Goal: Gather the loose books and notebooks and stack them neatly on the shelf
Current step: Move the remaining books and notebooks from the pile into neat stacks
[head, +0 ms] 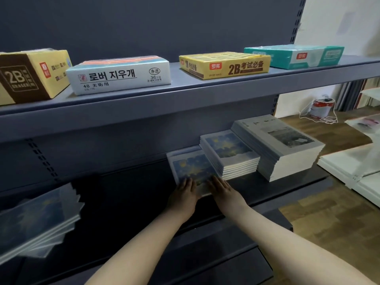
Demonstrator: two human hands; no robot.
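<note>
- Head view, centre of the frame: on the middle shelf (131,194) a loose notebook (191,169) with a blue and yellow cover lies flat. It sits just left of the blue notebook stack (232,155), and their edges touch. I cannot tell if its right edge goes under that stack.
- Head view, centre, a little lower: the left hand (183,194) rests on the near left part of this cover with the fingers straight and flat. The right hand (223,188) lies flat on the near right corner, also with straight fingers. Neither hand grips anything; both only press on the cover.
- Head view, right of centre: the grey book stack (287,149) stands just beside the blue one, and both have even edges. I judge this part of the task as done.
- Head view, lower left: a messy pile (37,221) of the same blue notebooks is fanned out with the corners not aligned, well apart from the neat stacks. I judge this is the main work that is left.
- Head view, top: the upper shelf (185,95) carries eraser boxes (119,76) in a row, which do not belong to the task.
- My estimate: the task is about halfway. The notebook under the hands is not yet on a stack.
</note>
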